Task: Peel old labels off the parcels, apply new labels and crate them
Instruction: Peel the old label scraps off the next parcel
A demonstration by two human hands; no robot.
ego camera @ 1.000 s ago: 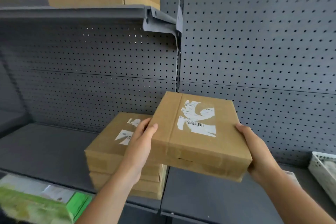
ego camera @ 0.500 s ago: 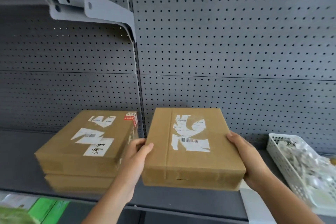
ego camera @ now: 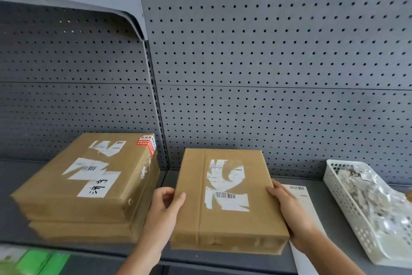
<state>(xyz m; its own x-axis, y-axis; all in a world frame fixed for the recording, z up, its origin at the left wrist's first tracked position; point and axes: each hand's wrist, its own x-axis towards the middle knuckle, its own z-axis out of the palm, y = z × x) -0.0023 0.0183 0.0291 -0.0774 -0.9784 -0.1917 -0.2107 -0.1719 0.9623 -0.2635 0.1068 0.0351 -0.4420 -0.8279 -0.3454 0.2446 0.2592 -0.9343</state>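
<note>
A flat brown cardboard parcel (ego camera: 225, 199) with torn white label remnants and a barcode lies low over the grey shelf (ego camera: 330, 225), held from both sides. My left hand (ego camera: 166, 207) grips its left edge, thumb on top. My right hand (ego camera: 287, 210) grips its right edge. To the left, a stack of two similar parcels (ego camera: 89, 183) sits on the shelf, the top one bearing torn labels, handwriting and a red sticker. A white sheet of labels (ego camera: 305, 205) lies on the shelf, partly under my right hand and the parcel.
A white perforated plastic basket (ego camera: 347, 210) full of crumpled label scraps stands at the right. Grey pegboard (ego camera: 267, 62) backs the shelf, and an upper shelf bracket (ego camera: 89, 0) juts out at the top left. Green items (ego camera: 38, 259) show below the shelf edge.
Both hands carried the parcel off the stack, to the right and down, close to the shelf. The view panned right, bringing the basket and label sheet into sight.
</note>
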